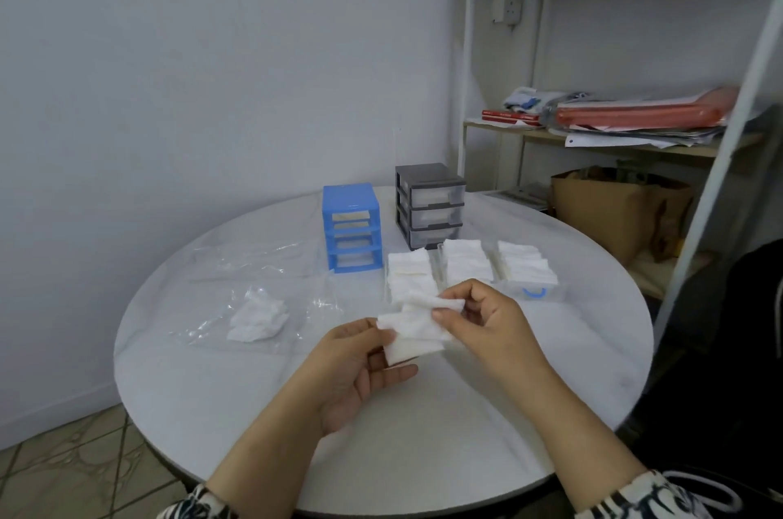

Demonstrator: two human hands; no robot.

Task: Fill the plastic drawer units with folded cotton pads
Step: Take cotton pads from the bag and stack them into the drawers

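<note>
Above the middle of the round white table (220,400), both hands hold a white cotton pad (417,330). My left hand (360,370) pinches its lower left part and my right hand (495,327) pinches its upper right edge. Just behind them lie three clear drawers pulled out and filled with folded pads: one on the left (409,270), one in the middle (466,262) and one on the right (525,266), which has a blue handle. A blue drawer unit (351,228) with empty slots stands behind. To its right is a grey drawer unit (428,205) whose drawers hold pads.
An opened clear plastic bag (262,315) with several loose pads lies on the table's left side. A shelf rack (635,124) with papers and folders stands at the right, with a brown bag (614,213) under it. A wall is behind the table.
</note>
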